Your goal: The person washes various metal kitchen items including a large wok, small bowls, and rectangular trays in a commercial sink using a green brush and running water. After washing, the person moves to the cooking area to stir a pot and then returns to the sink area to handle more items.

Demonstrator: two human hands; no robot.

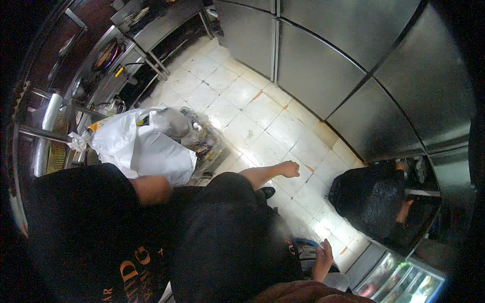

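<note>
Neither of my own hands can be made out. The hands in sight seem to belong to people close by in black shirts. A bare forearm ends in a closed fist (290, 169) over the floor, holding nothing that I can see. Another hand (325, 255) is raised at the lower right, its fingers upward; whether it holds anything is unclear. A blurred bare arm (154, 190) shows at the left beside a large white plastic bag (151, 151). At the right a person in black (371, 197) bends into an open low compartment, with hands partly inside.
Light floor tiles (262, 141) run between a metal counter (166, 28) at the far left and tall steel cabinet doors (323, 70) at the right. A wrapped roll (49, 131) stands at the left edge. A glass-topped case (399, 278) stands at the lower right.
</note>
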